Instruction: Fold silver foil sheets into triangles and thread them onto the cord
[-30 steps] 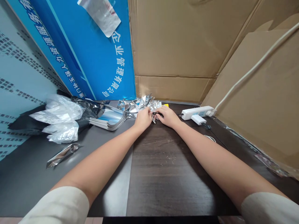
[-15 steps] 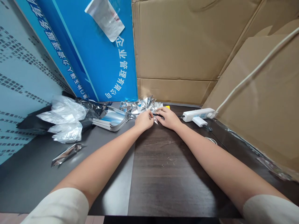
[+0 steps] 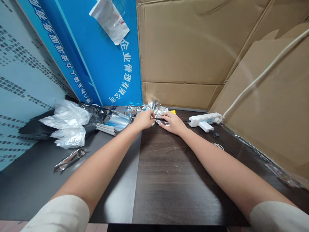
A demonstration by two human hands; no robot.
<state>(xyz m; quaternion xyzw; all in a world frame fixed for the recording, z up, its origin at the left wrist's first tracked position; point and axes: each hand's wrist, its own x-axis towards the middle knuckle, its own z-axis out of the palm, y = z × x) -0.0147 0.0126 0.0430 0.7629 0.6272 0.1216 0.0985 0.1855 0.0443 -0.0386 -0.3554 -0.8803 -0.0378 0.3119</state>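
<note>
The left hand (image 3: 144, 119) covers part of the silver foil pouches (image 3: 154, 108), and what its fingertips pinch is too small to tell. A thin dark item (image 3: 159, 119) between it and the right hand (image 3: 173, 123) is too small to identify. Both sleeves run off the bottom edge.

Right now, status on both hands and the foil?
Left hand and right hand pinch a thin black piece at the foil pile. Power strip right, apart.
</note>
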